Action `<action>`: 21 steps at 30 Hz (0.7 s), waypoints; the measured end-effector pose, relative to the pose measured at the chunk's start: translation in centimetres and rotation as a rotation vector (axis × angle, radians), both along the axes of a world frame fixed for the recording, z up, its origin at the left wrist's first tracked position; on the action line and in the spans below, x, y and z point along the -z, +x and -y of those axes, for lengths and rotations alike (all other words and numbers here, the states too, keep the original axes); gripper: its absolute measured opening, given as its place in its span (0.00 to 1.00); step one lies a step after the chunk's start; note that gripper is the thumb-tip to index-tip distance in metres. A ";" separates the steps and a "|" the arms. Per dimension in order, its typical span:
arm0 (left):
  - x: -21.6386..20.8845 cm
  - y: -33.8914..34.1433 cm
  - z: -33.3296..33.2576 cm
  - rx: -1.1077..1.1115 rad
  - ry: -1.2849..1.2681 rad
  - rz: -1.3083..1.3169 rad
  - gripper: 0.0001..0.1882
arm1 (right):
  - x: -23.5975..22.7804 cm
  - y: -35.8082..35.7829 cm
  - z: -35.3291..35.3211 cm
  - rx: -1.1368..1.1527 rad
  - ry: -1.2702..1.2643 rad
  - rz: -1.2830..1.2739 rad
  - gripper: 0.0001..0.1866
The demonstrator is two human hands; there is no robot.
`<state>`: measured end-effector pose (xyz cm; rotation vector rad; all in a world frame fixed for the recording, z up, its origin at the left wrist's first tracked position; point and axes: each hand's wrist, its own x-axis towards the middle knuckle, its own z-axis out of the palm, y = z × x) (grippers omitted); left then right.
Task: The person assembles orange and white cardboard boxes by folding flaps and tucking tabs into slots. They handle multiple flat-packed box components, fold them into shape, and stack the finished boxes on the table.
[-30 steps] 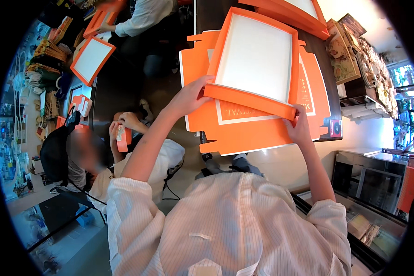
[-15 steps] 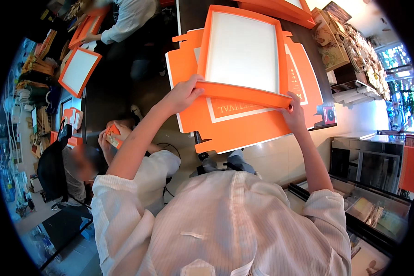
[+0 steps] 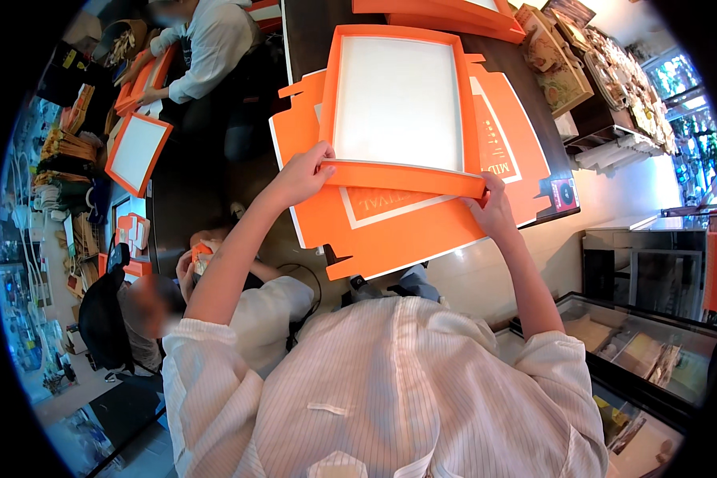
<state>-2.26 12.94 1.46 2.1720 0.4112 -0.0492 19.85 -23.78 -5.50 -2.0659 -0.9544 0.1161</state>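
Note:
An orange cardboard box tray (image 3: 398,103) with a white inside lies before me, turned slightly on a flat orange die-cut cardboard sheet (image 3: 406,243). The sheet has a white frame line and printed lettering. My left hand (image 3: 304,174) pinches the near left corner of the tray, its thumb at the near wall. At the near right corner my right hand (image 3: 494,209) grips the end of that wall, fingers over the corner and thumb low on the outer face. The near wall (image 3: 406,177) stands up between both hands. The fingertips are partly hidden.
The dark table (image 3: 315,40) holds more orange boxes (image 3: 446,20) at its far end. A co-worker (image 3: 147,307) sits close on my left; another co-worker (image 3: 215,48) handles orange card farther off. A glass display case (image 3: 637,358) stands at my right.
The view has shifted, so tray and sheet appear farther left and a little lower. My right thumb has moved down the outer face of the near wall. The left hand keeps its hold.

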 end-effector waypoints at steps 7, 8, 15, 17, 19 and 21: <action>2.3 -0.2 0.6 -0.059 0.034 0.191 0.08 | -3.6 1.6 -0.3 -0.335 -0.144 0.228 0.33; 2.3 -0.2 0.9 -0.074 0.047 0.220 0.08 | -3.2 1.7 -0.2 -0.334 -0.112 0.255 0.31; 3.6 -0.7 2.4 -0.075 0.430 0.474 0.07 | -1.6 0.1 -0.6 -0.157 -0.131 0.407 0.18; 4.5 -1.9 3.1 -0.051 0.618 0.483 0.06 | -3.4 -0.9 -1.7 -0.154 -0.125 0.696 0.19; 4.4 -2.8 3.6 0.021 0.689 0.515 0.09 | -4.5 -1.5 -2.2 -0.156 -0.119 0.819 0.18; 3.9 -3.0 4.0 0.047 0.803 0.551 0.09 | -4.9 -1.5 -2.3 -0.167 -0.111 0.770 0.15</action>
